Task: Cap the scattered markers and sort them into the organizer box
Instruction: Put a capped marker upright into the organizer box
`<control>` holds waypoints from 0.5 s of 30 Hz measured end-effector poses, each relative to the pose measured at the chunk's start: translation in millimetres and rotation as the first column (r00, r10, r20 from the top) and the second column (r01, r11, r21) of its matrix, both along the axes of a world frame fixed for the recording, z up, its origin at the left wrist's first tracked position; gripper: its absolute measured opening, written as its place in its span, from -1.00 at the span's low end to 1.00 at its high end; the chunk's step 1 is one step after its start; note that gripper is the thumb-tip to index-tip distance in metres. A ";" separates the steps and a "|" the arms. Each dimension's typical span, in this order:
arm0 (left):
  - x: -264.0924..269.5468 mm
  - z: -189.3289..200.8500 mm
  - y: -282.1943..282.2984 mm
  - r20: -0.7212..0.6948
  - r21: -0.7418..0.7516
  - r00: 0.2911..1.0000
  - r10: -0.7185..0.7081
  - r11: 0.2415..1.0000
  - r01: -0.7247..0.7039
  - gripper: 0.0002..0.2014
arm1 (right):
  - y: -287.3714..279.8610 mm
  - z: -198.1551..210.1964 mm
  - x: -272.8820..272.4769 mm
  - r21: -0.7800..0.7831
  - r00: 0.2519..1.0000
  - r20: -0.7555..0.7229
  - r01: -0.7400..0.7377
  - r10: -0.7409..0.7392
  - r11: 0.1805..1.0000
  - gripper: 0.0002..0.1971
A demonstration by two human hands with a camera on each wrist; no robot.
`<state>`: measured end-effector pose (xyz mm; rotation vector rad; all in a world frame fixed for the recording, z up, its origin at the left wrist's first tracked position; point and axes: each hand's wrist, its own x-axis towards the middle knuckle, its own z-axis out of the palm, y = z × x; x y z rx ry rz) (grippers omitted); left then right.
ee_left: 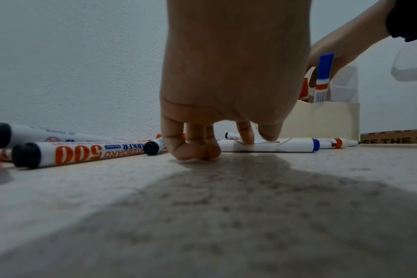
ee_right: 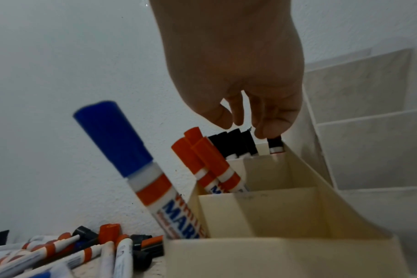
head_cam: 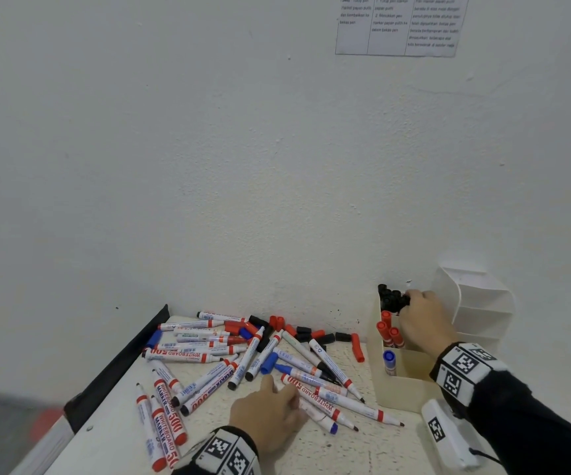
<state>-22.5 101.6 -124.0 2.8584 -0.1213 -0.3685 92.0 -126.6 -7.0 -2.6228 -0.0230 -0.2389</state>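
Note:
Uncapped and capped whiteboard markers (head_cam: pixel 208 371) lie scattered over the white table (head_cam: pixel 112 433). My left hand (head_cam: pixel 285 392) (ee_left: pixel 257 139) rests on the pile's near edge, thumb and forefinger pinching a white marker with a blue band (ee_left: pixel 286 147) (head_cam: pixel 321 421); the other fingers curl onto the table. The cream organizer box (head_cam: pixel 404 389) (ee_right: pixel 274 250) stands at the right. It holds black-capped markers (head_cam: pixel 389 298) (ee_right: pixel 233 143) at the back, red-capped ones (head_cam: pixel 388 329) in the middle, one blue-capped marker (head_cam: pixel 389 359) (ee_right: pixel 114 135) in front. My right hand (head_cam: pixel 409 301) (ee_right: pixel 248 124) hangs over the black caps, one fingertip touching a cap, holding nothing.
Loose red, black and blue caps (head_cam: pixel 311 330) lie along the wall behind the pile. A white tiered holder (head_cam: pixel 476 303) stands behind the box. A white tagged device (head_cam: pixel 448 437) lies in front of the box. A black strip (head_cam: pixel 123 354) edges the table's left side.

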 end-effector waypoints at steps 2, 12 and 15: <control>1.0 -0.3 0.3 -0.021 -0.009 0.999 0.033 0.999 -0.033 -0.70 | 2.1 2.3 -6.1 0.055 0.998 0.065 -0.003 -0.001 0.998 -0.65; -2.0 11.0 -17.7 0.073 0.054 0.996 0.059 0.997 -0.063 -0.65 | 39.4 28.8 -40.8 0.081 0.945 0.255 -0.232 0.205 0.969 -0.89; -2.7 16.1 -21.1 0.085 0.057 0.992 0.097 0.993 -0.102 -0.66 | 57.1 25.9 -56.8 0.109 0.942 0.161 -0.314 0.295 0.943 -0.86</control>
